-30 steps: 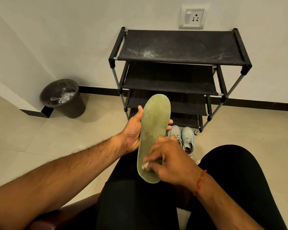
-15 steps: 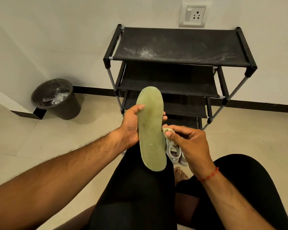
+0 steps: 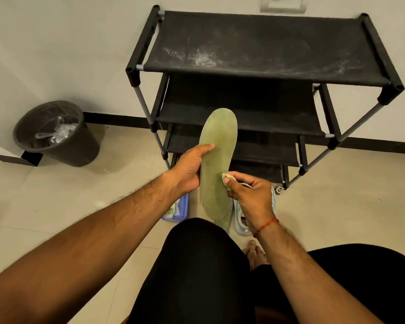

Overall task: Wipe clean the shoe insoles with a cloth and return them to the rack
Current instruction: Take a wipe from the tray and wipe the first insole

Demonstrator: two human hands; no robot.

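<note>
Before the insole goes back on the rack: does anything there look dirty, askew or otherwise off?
Yes. The top shelf of the shoe rack carries whitish dusty smears, heaviest left of centre, odd against the black fabric. A wiped insole laid there might pick up dirt. The rack stands straight, and nothing is spilled.
</note>
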